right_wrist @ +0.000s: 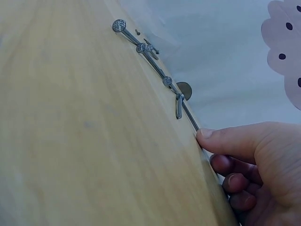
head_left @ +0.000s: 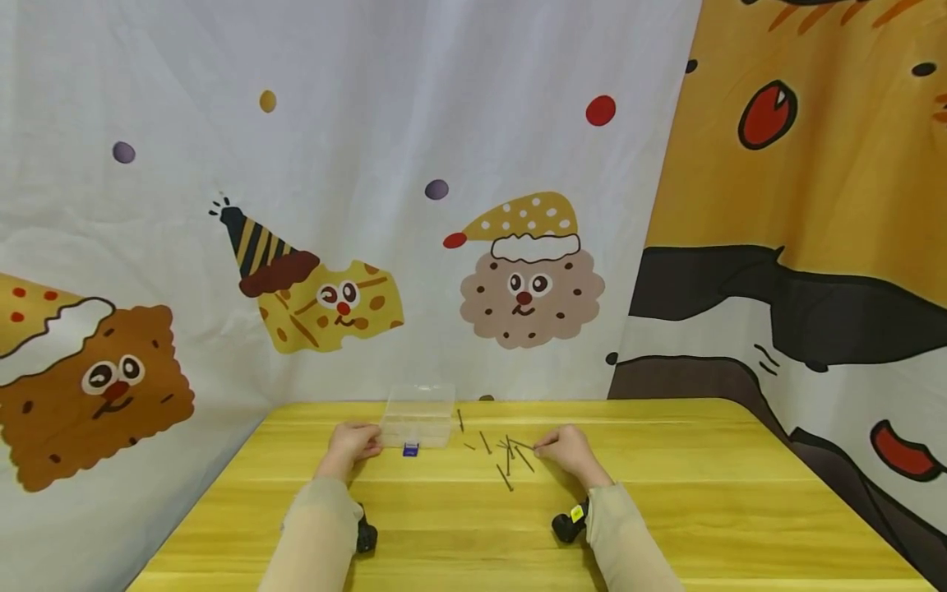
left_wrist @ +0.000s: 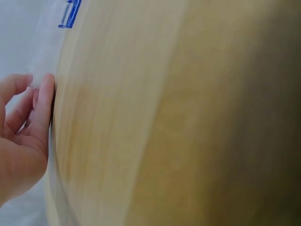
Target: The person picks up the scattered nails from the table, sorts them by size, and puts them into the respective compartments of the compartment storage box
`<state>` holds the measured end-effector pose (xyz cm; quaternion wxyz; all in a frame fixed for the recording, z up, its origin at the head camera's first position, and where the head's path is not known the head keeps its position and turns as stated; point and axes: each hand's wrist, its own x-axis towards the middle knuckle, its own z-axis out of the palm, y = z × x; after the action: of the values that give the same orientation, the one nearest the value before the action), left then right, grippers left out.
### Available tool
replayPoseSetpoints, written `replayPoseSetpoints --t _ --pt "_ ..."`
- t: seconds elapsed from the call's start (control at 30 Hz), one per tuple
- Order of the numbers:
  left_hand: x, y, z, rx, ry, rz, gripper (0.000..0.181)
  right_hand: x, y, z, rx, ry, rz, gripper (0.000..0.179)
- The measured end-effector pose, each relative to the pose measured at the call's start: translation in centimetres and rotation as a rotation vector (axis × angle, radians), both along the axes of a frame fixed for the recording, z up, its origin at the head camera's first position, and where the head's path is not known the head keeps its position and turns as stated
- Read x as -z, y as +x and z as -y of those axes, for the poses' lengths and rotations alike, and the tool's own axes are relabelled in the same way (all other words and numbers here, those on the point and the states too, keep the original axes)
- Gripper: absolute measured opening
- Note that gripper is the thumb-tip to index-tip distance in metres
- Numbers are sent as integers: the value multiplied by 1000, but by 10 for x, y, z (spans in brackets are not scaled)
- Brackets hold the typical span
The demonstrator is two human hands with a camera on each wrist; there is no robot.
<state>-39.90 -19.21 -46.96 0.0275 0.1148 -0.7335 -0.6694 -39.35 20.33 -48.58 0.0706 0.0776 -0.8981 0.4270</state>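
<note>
A clear plastic box (head_left: pixel 414 429) with a blue latch (head_left: pixel 410 450) lies at the back of the table, its lid raised behind it. My left hand (head_left: pixel 353 442) holds the box's left end between thumb and fingers; the left wrist view shows the hand (left_wrist: pixel 28 127) close to the tabletop. My right hand (head_left: pixel 568 450) pinches the pointed end of a nail (head_left: pixel 524 445) at the right of a loose pile. In the right wrist view the thumb presses on that nail (right_wrist: pixel 189 115). Several other nails (head_left: pixel 505 477) lie scattered between the hands.
The wooden table (head_left: pixel 459 526) ends at a cartoon-printed curtain (head_left: pixel 429 329) just behind the box. One nail (head_left: pixel 460 420) lies beside the box's right side. Black wrist cameras (head_left: pixel 570 524) sit under both sleeves.
</note>
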Motion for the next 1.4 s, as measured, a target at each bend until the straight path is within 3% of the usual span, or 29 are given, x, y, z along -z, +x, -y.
replayPoseSetpoints --t 0.3,0.4,0.57,0.67,0.93,1.2,1.4 --pt "-6 -1 -3 22 -6 21 48 -3 3 -5 -50 -10 -71 5" --pt "-7 -1 -1 46 -73 18 44 -1 3 -4 -52 -15 -66 5" --pt "1 -5 6 55 -224 42 34 9 1 1 -29 -20 -1 5" --pt "3 -8 7 59 -266 34 31 10 2 2 -19 -17 11 5" --pt "-8 -8 -3 17 -389 -17 25 1 1 -1 -1 -14 -28 4" --pt "-9 -6 -11 -32 -323 2 31 1 -1 -3 6 -4 -27 4" --pt "-2 -4 -6 -32 -206 -10 33 -3 -5 -4 13 -7 -26 4"
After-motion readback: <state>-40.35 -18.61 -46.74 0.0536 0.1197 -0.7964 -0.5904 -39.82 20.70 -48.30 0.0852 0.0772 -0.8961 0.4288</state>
